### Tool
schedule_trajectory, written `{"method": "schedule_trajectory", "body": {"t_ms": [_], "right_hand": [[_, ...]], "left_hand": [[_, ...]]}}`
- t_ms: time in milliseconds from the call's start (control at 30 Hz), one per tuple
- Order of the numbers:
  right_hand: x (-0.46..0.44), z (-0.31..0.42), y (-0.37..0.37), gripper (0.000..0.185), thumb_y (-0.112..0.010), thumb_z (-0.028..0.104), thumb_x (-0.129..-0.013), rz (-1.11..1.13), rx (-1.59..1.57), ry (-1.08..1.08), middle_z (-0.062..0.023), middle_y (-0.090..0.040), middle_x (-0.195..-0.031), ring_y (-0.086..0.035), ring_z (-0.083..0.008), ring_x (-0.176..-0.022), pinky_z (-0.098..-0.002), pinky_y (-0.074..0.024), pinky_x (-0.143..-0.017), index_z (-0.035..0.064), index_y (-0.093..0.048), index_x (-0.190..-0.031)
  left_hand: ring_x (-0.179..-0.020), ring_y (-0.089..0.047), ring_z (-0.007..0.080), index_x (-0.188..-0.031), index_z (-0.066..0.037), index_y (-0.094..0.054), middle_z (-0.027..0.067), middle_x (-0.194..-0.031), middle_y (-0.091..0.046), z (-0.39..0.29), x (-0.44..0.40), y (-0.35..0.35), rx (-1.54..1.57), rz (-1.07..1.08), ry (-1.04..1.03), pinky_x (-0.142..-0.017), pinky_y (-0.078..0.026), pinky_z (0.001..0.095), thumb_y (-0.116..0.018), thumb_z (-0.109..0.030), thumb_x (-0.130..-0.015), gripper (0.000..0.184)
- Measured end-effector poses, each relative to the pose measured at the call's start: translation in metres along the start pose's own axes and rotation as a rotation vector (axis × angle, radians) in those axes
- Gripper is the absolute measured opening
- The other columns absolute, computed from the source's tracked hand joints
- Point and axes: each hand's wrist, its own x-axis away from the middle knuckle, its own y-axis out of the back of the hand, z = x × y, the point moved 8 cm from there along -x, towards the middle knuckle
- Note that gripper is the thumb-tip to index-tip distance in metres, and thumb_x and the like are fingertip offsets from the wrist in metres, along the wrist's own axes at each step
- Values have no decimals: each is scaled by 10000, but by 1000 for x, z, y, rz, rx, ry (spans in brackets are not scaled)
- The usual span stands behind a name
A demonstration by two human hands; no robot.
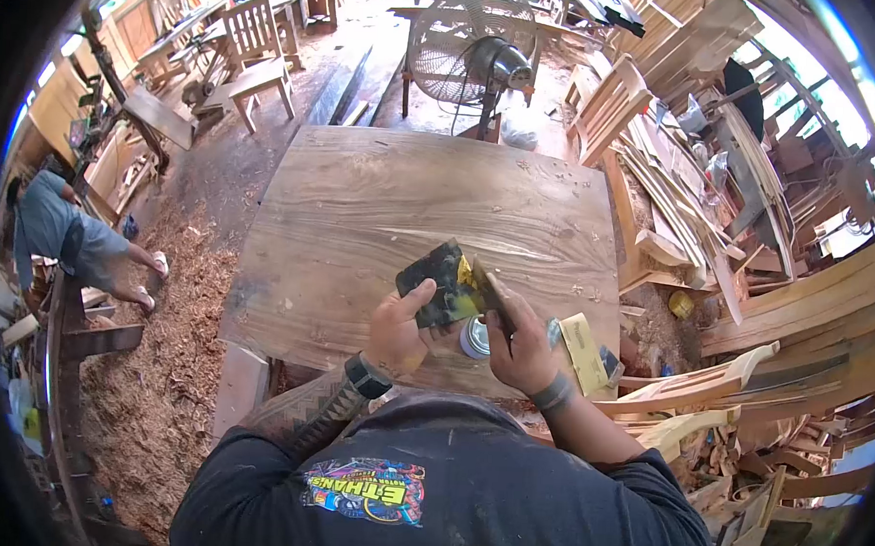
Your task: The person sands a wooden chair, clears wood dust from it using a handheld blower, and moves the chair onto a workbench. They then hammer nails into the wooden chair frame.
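Observation:
My left hand point(398, 332) is closed on a dark flat plate point(431, 279), with the thumb across its face. Yellow paste point(465, 273) is smeared along the plate's right side. In my right hand point(526, 350) is a dark flat scraper point(489, 293), tilted and meeting the plate at the paste. Beneath the hands, a small round tin point(475, 339) stands on the wooden tabletop point(362, 201), partly hidden by my right hand. A yellow sheet point(583, 352) lies just right of that hand.
A standing fan point(474, 50) is beyond the tabletop. Wooden chairs point(258, 60) and stacked planks point(671, 190) surround the work area. Wood shavings point(175, 349) cover the floor at left, where another person point(73, 238) sits. Chair parts point(696, 382) lie close on the right.

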Motion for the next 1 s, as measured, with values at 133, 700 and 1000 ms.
{"method": "schedule_trajectory", "body": {"t_ms": [133,700,1000], "right_hand": [[-1,-2,8,527,-597,38,-946,143,190,79,-232,-643,-1276,-646,-404,-1136,-451,-548,-933,-11,-510,-1463],[101,-237,-13,142,-630,137,-996,-246,-1135,-1052,-50,-730,-890,-665,-176,-653,-320,-507,-513,79,-680,-1116],[177,-329,-56,244,-578,301,-1065,-164,-1263,-1156,-45,-723,-1068,-696,-210,-960,-450,-568,-841,98,-660,-1173]], "left_hand": [[-967,-737,210,-1284,-13,-621,97,-1140,-732,-7,-7,-6,-117,-42,-86,-751,-640,396,-532,-219,-1082,302],[-710,-672,154,-1177,-37,-673,49,-944,-715,122,-52,153,-516,-230,202,-544,-530,318,-607,-268,-1020,287],[-1030,-654,216,-1266,-45,-646,101,-1160,-691,175,-98,164,-936,-184,3,-854,-547,387,-551,-343,-1071,369]]}}
